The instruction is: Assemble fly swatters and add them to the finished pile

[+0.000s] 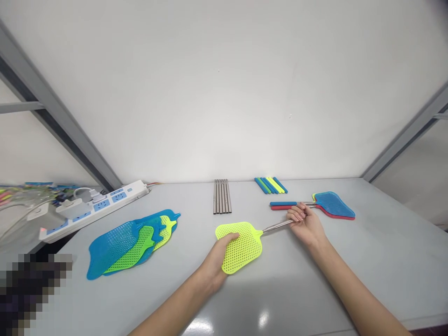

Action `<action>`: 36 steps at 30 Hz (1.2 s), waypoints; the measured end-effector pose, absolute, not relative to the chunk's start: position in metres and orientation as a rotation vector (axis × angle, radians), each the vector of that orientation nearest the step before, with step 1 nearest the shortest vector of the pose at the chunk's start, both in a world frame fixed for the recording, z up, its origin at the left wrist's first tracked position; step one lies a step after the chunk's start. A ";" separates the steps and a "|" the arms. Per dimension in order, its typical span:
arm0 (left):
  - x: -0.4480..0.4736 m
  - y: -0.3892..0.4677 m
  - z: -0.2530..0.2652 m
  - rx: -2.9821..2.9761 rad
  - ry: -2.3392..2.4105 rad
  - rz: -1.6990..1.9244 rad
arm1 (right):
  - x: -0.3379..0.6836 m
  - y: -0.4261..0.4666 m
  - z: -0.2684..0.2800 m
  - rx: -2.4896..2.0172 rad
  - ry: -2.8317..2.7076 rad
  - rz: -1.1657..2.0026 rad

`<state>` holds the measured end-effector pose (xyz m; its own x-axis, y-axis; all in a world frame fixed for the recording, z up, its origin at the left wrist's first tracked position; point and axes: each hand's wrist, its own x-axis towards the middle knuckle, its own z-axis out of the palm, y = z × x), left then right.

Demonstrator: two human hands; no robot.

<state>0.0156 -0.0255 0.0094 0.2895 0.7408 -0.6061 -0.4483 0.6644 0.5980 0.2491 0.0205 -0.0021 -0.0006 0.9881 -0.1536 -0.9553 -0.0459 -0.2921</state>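
My left hand [217, 261] grips a yellow fly swatter head [244, 247], thumb on top and the other fingers underneath. A thin metal rod [276, 227] runs from the neck of this head to my right hand [305, 223], whose fingers are closed around the rod's far end. Just behind my right hand lie assembled fly swatters with a blue head [334, 204] on top, a red one below and a bit of yellow showing. Their blue handle [283, 204] and red handle [283, 208] point left.
Loose swatter heads in blue, green and yellow overlap in a pile [115, 245] on the left. Several metal rods [222, 196] lie side by side near the wall. Beside them are several coloured handle grips [271, 185]. A white power strip [121, 198] with plugs and cables runs along the left edge.
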 end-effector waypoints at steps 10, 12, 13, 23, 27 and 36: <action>0.015 -0.023 0.007 0.360 0.961 0.804 | 0.250 0.021 0.000 -0.361 -0.092 1.584; 0.014 -0.023 0.007 0.351 0.956 0.806 | 0.250 0.020 0.000 -0.371 -0.086 1.585; 0.014 -0.023 0.006 0.350 0.954 0.806 | 0.250 0.020 0.000 -0.377 -0.079 1.586; 0.014 -0.021 0.004 0.374 0.937 0.804 | 0.251 0.021 -0.002 -0.377 -0.038 1.581; 0.015 -0.023 0.006 0.388 0.947 0.805 | 0.251 0.022 -0.002 -0.375 -0.030 1.571; 0.015 -0.026 0.013 0.445 0.944 0.775 | 0.242 0.018 -0.006 -0.327 -0.044 1.500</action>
